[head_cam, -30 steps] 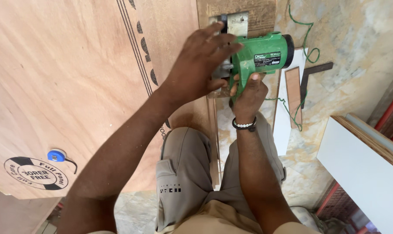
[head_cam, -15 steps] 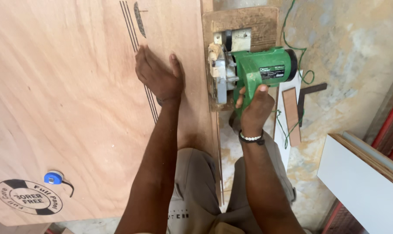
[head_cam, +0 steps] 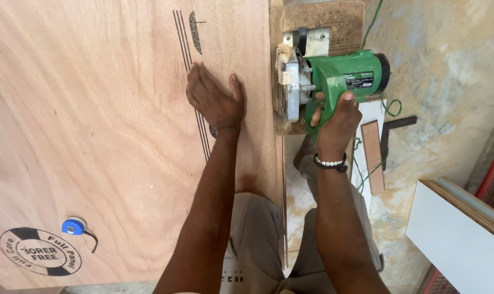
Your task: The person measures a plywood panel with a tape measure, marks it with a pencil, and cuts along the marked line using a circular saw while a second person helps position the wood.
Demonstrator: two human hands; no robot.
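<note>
Right hand fingers clenched round the green circular saw handle, saw on the plywood sheet right edge, cut line running away from the body. Left hand fingers released, flat on the sheet just left of the saw.

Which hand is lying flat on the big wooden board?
The left hand, palm down on the plywood sheet. The right hand grips the green saw instead.

Our left hand lies flat, fingers spread; beside it our right hand is clenched, seemingly thumb up, both arms outstretched.
</note>
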